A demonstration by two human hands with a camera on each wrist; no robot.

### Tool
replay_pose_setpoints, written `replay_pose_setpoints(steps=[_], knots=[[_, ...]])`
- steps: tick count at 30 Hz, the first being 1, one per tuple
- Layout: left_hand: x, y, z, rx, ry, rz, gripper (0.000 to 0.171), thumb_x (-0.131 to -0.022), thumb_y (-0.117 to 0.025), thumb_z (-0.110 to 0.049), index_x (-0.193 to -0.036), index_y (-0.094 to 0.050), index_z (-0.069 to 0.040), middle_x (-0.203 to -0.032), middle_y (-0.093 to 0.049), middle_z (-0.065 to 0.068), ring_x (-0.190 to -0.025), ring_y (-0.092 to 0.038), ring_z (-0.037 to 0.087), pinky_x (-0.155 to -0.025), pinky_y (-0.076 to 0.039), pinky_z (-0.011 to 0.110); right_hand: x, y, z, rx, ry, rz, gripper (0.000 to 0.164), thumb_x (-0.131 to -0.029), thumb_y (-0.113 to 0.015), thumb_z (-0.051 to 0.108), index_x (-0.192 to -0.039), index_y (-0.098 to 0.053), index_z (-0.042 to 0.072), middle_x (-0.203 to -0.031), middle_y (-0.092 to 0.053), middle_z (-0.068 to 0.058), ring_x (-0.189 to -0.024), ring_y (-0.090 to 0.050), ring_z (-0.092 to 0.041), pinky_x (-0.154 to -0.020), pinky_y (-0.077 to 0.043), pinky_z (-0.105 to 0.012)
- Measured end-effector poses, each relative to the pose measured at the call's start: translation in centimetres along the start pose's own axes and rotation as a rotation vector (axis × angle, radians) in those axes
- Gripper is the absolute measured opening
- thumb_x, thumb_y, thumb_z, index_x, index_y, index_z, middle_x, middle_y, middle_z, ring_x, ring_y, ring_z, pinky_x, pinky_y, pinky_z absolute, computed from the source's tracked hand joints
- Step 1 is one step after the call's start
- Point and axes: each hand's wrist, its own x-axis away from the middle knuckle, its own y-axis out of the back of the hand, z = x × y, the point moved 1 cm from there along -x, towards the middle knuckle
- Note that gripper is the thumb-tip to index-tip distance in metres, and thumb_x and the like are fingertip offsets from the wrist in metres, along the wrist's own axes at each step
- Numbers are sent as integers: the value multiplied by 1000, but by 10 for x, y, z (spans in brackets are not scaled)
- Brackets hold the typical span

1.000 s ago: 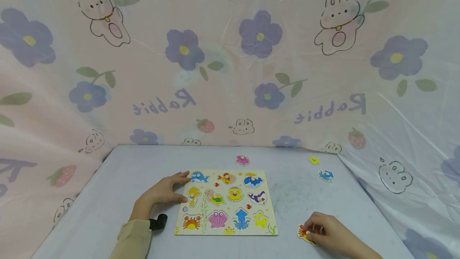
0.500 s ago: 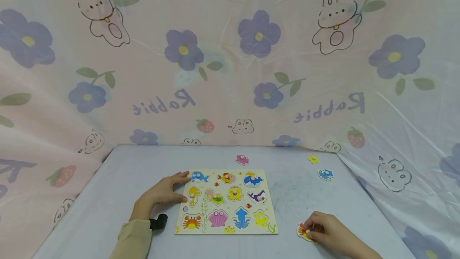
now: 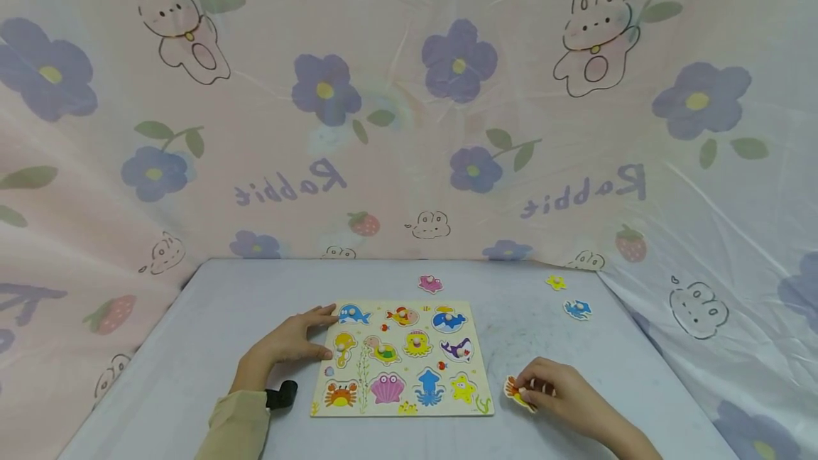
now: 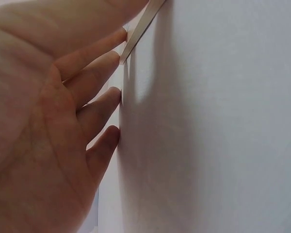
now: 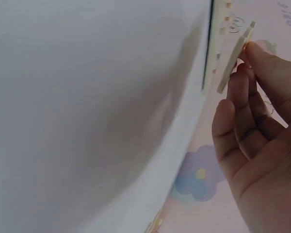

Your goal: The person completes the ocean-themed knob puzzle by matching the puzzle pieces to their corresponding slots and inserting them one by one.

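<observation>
The orange piece [image 3: 513, 392] is just right of the board [image 3: 377, 411], tilted and pinched between the right hand's [image 3: 559, 389] thumb and fingers; it could twist or drop if that small hold slackens, or catch the board's edge if brought across too low. At the board's far side the left hand [image 3: 287, 338] has its fingers spread wide against the left edge, a touch perhaps too light to stop sliding under a push. Beyond, on the bench [image 3: 255, 289], lie a pink piece [image 3: 431, 284], blue piece [image 3: 578, 309] and yellow star [image 3: 556, 282].
</observation>
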Motion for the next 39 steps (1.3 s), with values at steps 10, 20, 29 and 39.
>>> replay_pose_setpoints(steps=[10,20,29,39], knots=[[2,-1,2,-7,8,-9,78,-76,-93,-30,-145,-62,-10,-166,-39,10,-155,-23,45,-121,-13,74,-41,-19,22,-46,-28,40,6,-97,-73,18,-102,-73,22,-96,-69,5,-78,-61,-5,-63,-54,-22],[1,0,8,-25,-24,-7,79,-78,-92,-33,-146,-61,-9,-166,-38,13,-154,-24,47,-121,-14,73,-81,-48,43,-40,42,122,4,-101,-70,22,-104,-72,24,-95,-64,15,-80,-58,-1,-68,-55,-21],[0,0,4,-34,-27,-3,77,-78,-91,-33,-146,-62,-9,-165,-39,13,-154,-25,48,-120,-17,75,-112,-72,58,-42,113,158,6,-100,-71,21,-106,-72,23,-95,-65,16,-79,-56,1,-68,-54,-19],[0,1,4,-28,-27,-4,77,-78,-92,-30,-145,-62,-9,-165,-39,13,-154,-24,48,-119,-16,76,-138,-96,79,-35,135,207,7,-99,-72,17,-104,-74,21,-95,-63,14,-79,-55,2,-69,-55,-17]])
